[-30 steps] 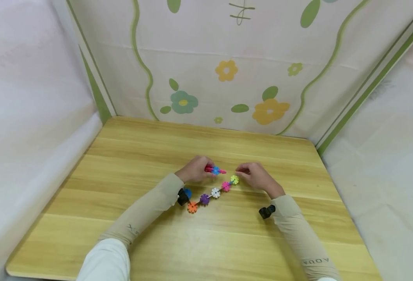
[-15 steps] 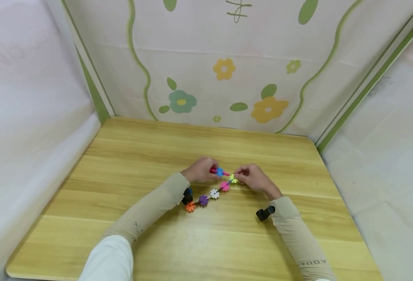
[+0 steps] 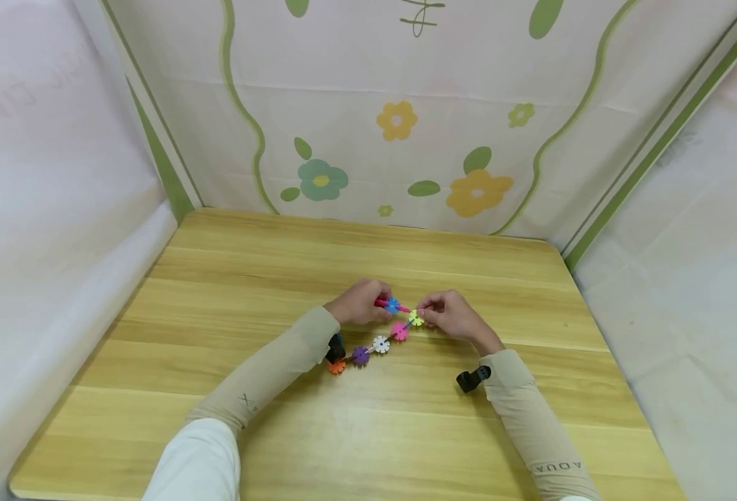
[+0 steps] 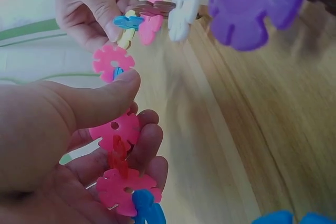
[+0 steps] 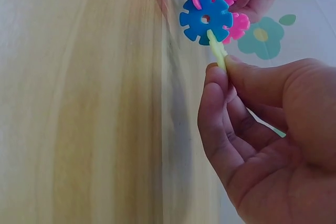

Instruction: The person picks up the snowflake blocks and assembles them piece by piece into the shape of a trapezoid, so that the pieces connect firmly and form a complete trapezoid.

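Observation:
My left hand (image 3: pixel 360 303) holds a string of interlocking plastic snowflake discs. In the left wrist view, its thumb presses near a pink disc (image 4: pixel 123 129), with a red disc (image 4: pixel 118 156) and another pink disc (image 4: pixel 118 188) across the fingers. My right hand (image 3: pixel 456 316) pinches a yellow snowflake disc (image 3: pixel 415 318) between thumb and fingertips. That yellow disc ends a row running through a pink disc (image 3: pixel 400 331), a white disc (image 3: pixel 381 344) and a purple disc (image 3: pixel 360 355). The left string's front pink disc (image 4: pixel 111 59) is up against the yellow one; whether they interlock, I cannot tell.
An orange disc (image 3: pixel 337 366) lies at the row's near end, partly behind the left wrist camera (image 3: pixel 335 349). Everything is over a wooden table (image 3: pixel 368 438). A flower-printed cloth (image 3: pixel 355 139) stands behind its far edge.
My left hand has moved right, bringing its string up to the yellow disc. My right hand, earlier apart from the yellow disc, now pinches it.

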Demonstrator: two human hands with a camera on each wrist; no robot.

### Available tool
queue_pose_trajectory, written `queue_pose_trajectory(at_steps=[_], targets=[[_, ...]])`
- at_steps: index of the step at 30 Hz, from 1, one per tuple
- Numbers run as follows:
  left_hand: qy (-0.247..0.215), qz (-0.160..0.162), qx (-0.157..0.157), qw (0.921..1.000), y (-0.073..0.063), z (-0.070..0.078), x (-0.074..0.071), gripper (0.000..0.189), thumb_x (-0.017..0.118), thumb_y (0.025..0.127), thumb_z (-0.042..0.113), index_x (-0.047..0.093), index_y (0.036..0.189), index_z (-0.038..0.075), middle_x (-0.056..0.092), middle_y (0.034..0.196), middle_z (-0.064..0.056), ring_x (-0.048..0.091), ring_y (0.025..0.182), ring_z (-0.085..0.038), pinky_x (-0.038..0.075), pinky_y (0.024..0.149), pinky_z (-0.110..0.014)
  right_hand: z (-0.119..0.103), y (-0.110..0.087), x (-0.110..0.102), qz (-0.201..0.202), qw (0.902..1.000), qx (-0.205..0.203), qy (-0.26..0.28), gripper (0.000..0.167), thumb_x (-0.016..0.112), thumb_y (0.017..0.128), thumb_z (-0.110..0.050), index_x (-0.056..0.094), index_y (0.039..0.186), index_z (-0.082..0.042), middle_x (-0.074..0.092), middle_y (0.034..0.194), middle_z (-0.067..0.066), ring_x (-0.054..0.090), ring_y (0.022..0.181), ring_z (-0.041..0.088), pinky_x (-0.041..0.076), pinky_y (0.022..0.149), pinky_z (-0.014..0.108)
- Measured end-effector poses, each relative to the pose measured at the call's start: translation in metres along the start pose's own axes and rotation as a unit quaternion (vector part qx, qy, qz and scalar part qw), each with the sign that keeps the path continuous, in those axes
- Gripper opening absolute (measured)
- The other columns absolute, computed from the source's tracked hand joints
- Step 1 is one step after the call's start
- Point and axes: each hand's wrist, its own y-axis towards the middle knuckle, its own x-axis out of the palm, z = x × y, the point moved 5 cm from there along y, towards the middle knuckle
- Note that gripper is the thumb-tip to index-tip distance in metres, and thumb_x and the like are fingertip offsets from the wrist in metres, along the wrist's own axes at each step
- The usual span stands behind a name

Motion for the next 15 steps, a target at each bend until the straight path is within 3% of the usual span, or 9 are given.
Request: queue_pose_trajectory(at_steps=[7,15], targets=[[-0.011,-0.01,0.002,0.9999,0.003,0.001,0.0,0.013,0.077,0.097,0.012,0.072,0.101,0.001,0.071,0.094,-0.013,0.048,0.077,-0.015,0.041,0.07,-0.028,-0.002,-0.002,0.0,0.0,1.0,0.003,0.004,0.015,0.068,0.104,-0.011,0.077,0.108,0.0,0.074,0.093,0.015,0.07,0.078,0.026,0.062,0.07,0.039],[-0.013,-0.016,-0.001,0.9998,0.01,-0.001,-0.001,0.008,0.078,0.096,0.011,0.075,0.1,0.004,0.074,0.095,-0.009,0.054,0.08,-0.014,0.047,0.074,-0.028,-0.005,-0.003,-0.001,-0.001,1.0,-0.008,-0.006,0.014,0.068,0.104,-0.01,0.078,0.107,-0.002,0.075,0.093,0.013,0.069,0.076,0.023,0.061,0.068,0.037]])
